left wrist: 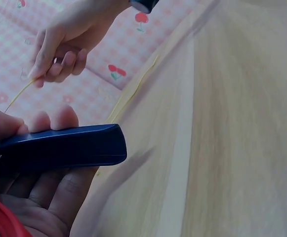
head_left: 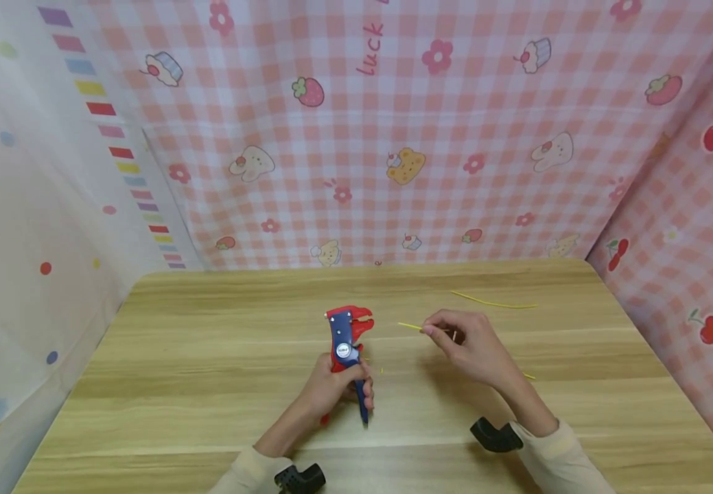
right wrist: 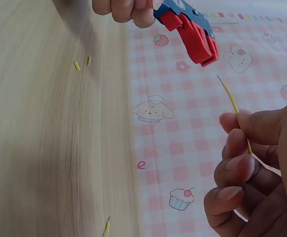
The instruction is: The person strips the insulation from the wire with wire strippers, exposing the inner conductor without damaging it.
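Observation:
My left hand (head_left: 337, 384) grips a wire stripper (head_left: 342, 335) with red and dark blue handles, held upright over the table with its red head turned right. Between thumb and forefinger, my right hand (head_left: 470, 343) pinches a thin yellow wire (right wrist: 230, 96). A short bare end shows at the wire's tip in the right wrist view. That tip points left toward the stripper's head, with a gap between them. The rest of the wire passes behind the curled fingers of my right hand. In the left wrist view the dark blue handle (left wrist: 64, 145) lies across my left fingers.
Another yellow wire (head_left: 495, 302) lies on the wooden table (head_left: 208, 357) at the back right. Part of a wire (head_left: 529, 375) shows beside my right forearm. Small yellow insulation pieces (right wrist: 77, 65) lie on the wood below the stripper. A checked pink cloth (head_left: 356, 206) hangs behind.

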The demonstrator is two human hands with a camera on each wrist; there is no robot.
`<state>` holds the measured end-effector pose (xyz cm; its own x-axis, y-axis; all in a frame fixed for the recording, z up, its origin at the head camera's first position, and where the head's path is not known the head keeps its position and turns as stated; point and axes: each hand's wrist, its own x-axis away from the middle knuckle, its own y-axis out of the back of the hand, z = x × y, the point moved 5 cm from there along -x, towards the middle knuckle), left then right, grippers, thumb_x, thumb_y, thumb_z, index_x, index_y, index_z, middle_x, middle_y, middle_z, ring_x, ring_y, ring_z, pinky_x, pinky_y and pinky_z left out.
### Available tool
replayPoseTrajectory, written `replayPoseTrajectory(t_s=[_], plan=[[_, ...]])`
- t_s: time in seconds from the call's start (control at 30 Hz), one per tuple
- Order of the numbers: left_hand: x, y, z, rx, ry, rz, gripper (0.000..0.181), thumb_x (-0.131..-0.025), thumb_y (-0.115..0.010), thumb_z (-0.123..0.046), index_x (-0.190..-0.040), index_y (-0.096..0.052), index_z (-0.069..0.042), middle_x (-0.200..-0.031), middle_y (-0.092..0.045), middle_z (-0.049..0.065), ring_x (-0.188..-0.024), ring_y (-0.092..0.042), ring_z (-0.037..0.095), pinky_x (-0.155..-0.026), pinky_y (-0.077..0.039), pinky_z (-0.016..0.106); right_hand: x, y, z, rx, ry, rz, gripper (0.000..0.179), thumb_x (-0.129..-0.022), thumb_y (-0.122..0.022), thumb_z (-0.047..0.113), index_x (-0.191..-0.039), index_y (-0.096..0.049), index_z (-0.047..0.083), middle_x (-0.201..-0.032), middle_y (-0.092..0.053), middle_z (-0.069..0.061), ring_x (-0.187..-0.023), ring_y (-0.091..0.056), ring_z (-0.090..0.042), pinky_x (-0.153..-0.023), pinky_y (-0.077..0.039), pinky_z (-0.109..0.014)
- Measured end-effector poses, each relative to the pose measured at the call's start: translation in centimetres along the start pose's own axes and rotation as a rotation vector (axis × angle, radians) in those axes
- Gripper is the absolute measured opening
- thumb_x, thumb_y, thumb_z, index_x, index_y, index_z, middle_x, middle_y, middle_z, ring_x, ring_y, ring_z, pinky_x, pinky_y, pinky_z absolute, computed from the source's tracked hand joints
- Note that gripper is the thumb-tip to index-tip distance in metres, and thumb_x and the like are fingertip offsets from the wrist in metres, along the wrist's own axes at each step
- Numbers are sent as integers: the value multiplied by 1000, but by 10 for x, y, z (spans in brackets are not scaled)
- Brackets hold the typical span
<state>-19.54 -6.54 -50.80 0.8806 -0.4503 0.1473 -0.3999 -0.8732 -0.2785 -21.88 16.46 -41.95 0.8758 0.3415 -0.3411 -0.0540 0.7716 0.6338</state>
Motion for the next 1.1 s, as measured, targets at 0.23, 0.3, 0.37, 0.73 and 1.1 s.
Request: replayPoseTrajectory(t_s=[0.23, 0.3, 0.37, 0.73, 1.1], plan=[[0, 8, 1, -27, -3, 15, 25, -100, -52, -5, -110, -48, 17, -71, -68, 0, -63, -72, 15, -68, -65, 35, 2, 3, -9, 9, -57, -14, 9, -100, -68, 18, -94, -74, 21, -78, -66, 6, -64, -51, -6, -55, -48, -22], [1, 9, 2, -28, -9, 21, 23, -99, -52, -4, -109, -49, 16, -71, -69, 0, -62, -72, 14, -67, -65, 35, 3, 4, -12, 18, -69, -21, 9, -99, -68, 18, -95, -75, 21, -80, -67, 4, -65, -52, -7, -56, -49, -22], [0, 10, 2, -24, -13, 28, 21, -99, -52, -4, -109, -49, 15, -71, -69, -1, -62, -72, 14, -67, -65, 35, 4, 5, -15, 30, -79, -33, 8, -99, -69, 18, -95, -75, 20, -83, -69, 3, -67, -53, -7, -58, -50, -22], [-4, 9, 4, -47, -38, 55, 24, -99, -56, -5, -109, -50, 15, -73, -70, 1, -65, -73, 15, -68, -65, 36, 15, 16, -41, 92, -160, -65, 8, -98, -69, 17, -99, -75, 12, -90, -72, 3, -78, -60, -8, -65, -53, -22], [-3, 15, 2, -73, -43, 53, 26, -100, -57, -4, -110, -48, 18, -73, -71, 1, -65, -73, 15, -67, -65, 36, 27, 30, -68, 106, -226, -82, 9, -99, -68, 17, -101, -75, 11, -93, -73, -2, -78, -61, -8, -63, -52, -22]])
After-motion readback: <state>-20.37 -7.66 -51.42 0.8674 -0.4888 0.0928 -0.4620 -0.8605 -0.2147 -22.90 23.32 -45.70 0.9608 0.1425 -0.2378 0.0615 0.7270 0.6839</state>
